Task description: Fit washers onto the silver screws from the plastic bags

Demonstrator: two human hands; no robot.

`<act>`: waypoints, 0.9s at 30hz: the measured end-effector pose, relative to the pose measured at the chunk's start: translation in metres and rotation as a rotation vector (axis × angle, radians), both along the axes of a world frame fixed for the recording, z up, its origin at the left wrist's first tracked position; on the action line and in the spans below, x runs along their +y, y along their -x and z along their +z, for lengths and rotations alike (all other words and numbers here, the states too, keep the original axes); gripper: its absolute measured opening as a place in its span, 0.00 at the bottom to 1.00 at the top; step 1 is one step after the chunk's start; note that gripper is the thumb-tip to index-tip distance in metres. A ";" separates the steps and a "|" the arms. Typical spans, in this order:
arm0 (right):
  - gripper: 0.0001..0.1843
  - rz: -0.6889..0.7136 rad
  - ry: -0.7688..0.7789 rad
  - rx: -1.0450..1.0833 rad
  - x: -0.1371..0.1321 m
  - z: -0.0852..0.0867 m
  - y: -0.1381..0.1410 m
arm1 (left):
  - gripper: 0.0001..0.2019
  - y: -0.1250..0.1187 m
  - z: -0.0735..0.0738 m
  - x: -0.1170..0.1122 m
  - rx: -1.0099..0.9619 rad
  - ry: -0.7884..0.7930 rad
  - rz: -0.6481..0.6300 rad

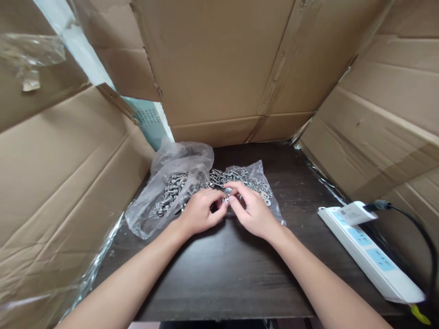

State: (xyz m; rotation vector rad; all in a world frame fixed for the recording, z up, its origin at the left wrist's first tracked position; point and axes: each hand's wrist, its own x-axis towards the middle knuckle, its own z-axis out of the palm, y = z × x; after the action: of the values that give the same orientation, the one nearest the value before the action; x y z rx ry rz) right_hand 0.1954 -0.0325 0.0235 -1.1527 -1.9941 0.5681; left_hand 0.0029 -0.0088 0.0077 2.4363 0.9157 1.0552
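My left hand [206, 209] is closed in a pinch, its thumb and forefinger meeting on a small shiny metal fastener [227, 199]. From the other side my right hand [252, 208] brings its curled thumb and forefinger to the same piece, fingertips close to those of the left. Whether the piece is a bolt, a nut or both together is too small to tell. Just behind the hands lie loose metal bolts [219, 175]. More bolts [172, 188] sit in a clear plastic bag [146, 224] to the left. Flat washers [267, 201] lie on clear plastic [255, 170] beyond the right hand.
A dark wooden table [219, 274] carries everything. Cardboard walls [233, 64] stand at the back and both sides. Along the right edge lies a white power strip [373, 256] with a plugged-in adapter [355, 214] and a black cable [420, 228].
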 end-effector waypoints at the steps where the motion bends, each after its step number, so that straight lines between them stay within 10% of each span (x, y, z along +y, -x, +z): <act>1: 0.16 0.001 0.021 -0.002 0.000 0.000 0.000 | 0.06 0.000 0.000 0.000 -0.002 0.005 -0.004; 27: 0.16 0.059 -0.016 0.054 0.001 0.001 0.000 | 0.03 0.000 0.003 0.003 0.040 0.025 0.012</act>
State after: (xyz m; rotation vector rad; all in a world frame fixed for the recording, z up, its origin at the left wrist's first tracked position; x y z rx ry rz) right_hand 0.1950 -0.0315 0.0244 -1.0611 -1.9883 0.6058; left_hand 0.0028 -0.0057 0.0107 2.4429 0.9514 0.9964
